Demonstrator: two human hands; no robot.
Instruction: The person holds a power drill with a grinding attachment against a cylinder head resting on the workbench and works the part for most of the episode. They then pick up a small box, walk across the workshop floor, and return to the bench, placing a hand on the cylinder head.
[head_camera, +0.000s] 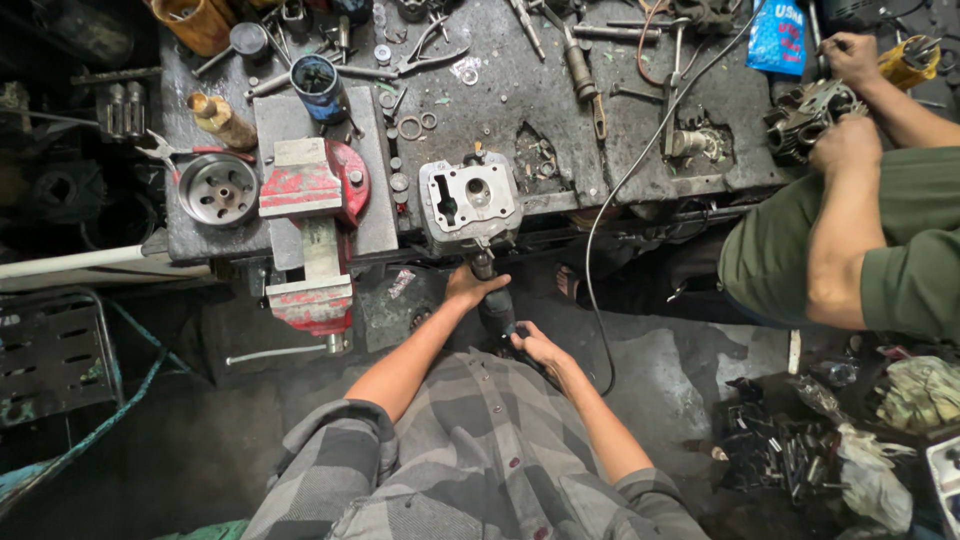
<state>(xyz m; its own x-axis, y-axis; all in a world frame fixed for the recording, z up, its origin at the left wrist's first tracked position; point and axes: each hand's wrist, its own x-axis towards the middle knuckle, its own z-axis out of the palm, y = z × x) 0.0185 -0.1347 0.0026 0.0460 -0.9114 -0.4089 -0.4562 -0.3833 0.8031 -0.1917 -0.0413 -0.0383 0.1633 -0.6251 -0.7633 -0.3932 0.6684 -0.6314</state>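
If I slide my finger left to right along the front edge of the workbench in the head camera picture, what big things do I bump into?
Round metal pulley → red bench vise → grey engine cylinder head → small metal part sitting in a dent → dark engine part held by another person's hands.

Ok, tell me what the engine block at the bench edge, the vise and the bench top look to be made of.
Engine block: likely cast aluminium, going by the pale grey, matte machined face with bored holes.
Vise: probably cast iron or steel; red paint is chipped down to bare grey metal.
Bench top: apparently metal sheet, dark, grimy and scratched; not certain.
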